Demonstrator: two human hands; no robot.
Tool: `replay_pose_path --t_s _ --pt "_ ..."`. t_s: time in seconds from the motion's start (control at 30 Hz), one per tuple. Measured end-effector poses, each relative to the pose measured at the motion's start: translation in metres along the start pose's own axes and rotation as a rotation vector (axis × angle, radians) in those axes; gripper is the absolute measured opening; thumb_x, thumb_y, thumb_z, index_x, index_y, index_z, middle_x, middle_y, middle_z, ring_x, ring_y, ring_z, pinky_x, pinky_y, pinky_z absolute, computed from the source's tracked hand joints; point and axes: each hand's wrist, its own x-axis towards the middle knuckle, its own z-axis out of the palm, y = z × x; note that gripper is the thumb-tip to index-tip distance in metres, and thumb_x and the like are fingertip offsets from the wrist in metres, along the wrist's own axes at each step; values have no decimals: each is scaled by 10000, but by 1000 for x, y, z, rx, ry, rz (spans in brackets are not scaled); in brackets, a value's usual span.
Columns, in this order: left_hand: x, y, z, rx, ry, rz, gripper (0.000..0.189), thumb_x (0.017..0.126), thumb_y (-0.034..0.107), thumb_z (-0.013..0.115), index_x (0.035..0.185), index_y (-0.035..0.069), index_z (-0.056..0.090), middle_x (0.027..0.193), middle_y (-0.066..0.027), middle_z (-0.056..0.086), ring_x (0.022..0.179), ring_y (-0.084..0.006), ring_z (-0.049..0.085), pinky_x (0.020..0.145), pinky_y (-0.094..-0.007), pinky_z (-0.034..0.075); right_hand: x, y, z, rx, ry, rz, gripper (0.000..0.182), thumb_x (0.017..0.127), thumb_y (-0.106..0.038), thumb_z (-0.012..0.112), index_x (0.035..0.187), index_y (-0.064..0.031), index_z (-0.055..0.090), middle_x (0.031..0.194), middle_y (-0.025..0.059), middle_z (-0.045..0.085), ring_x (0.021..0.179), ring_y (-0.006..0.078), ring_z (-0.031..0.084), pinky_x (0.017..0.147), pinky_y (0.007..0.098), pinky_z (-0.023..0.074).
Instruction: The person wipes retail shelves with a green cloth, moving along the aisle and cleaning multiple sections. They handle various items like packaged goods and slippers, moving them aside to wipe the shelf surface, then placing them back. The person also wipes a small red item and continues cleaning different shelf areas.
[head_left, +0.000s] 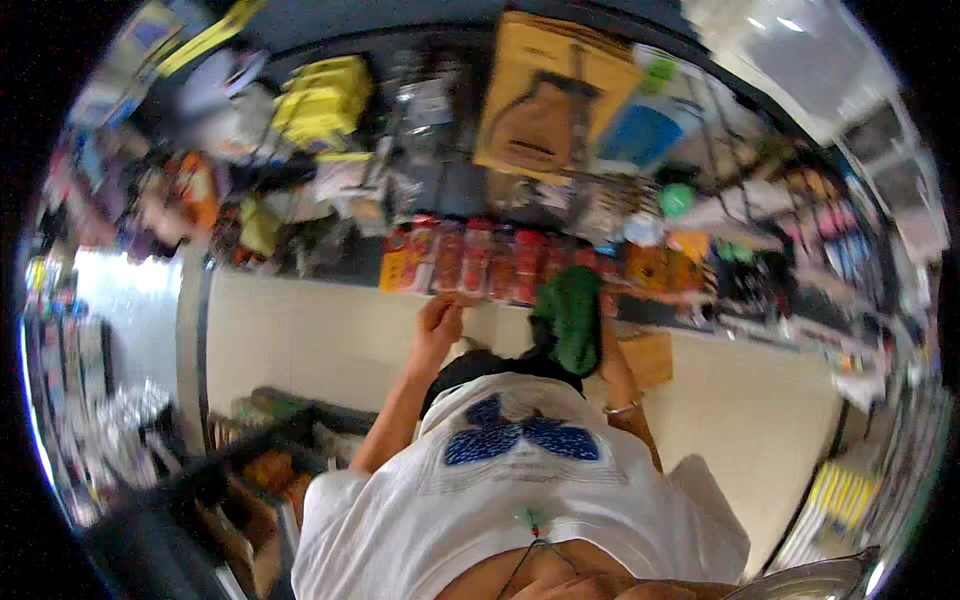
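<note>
My left hand (440, 319) is raised at the near edge of the shelf, its fingers curled together; I see no object in it, though the picture is blurred. Red packages (475, 259) stand in a row just beyond it. On the right, my right hand (609, 326) is at a dark green, cloth-like item (571, 319) and appears to hold it; the item covers the fingers. A bracelet (622, 409) circles the right wrist. Black fabric (480, 367) lies against the front of my white shirt (517, 480).
Mixed goods crowd the dark shelf. Behind the red packages are yellow packs (322, 101) and an orange package with a guitar picture (555, 97). A dark rack or cart (247, 450) stands at lower left. Light floor (300, 337) shows below the shelf; more racks line the right side (885, 450).
</note>
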Motion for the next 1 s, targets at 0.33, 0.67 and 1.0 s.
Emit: replay_pose_path --t_s 0.33,0.67,1.0 --pt "17 34 36 227 -323 119 138 962 97 482 989 19 593 701 8 500 608 -58 426 550 -224 361 -38 -6 28 -189 138 -183 684 921 -627 300 1313 -92 468 1062 76 636 869 169 629 755 303 530" --pt "25 105 147 239 -365 265 195 960 84 476 1134 12 527 824 -10 548 703 -61 502 620 -221 423 -90 -69 -23 -444 -129 -364 562 910 -508 369 1248 -74 489 1058 75 630 908 172 611 775 317 518" --pt "49 122 230 295 -269 801 284 930 92 516 1206 26 501 1117 -81 519 863 -131 541 751 -254 444 -97 -128 -36 -669 -2 -754 460 875 -396 452 1191 -65 506 1059 79 621 905 179 602 776 327 510"
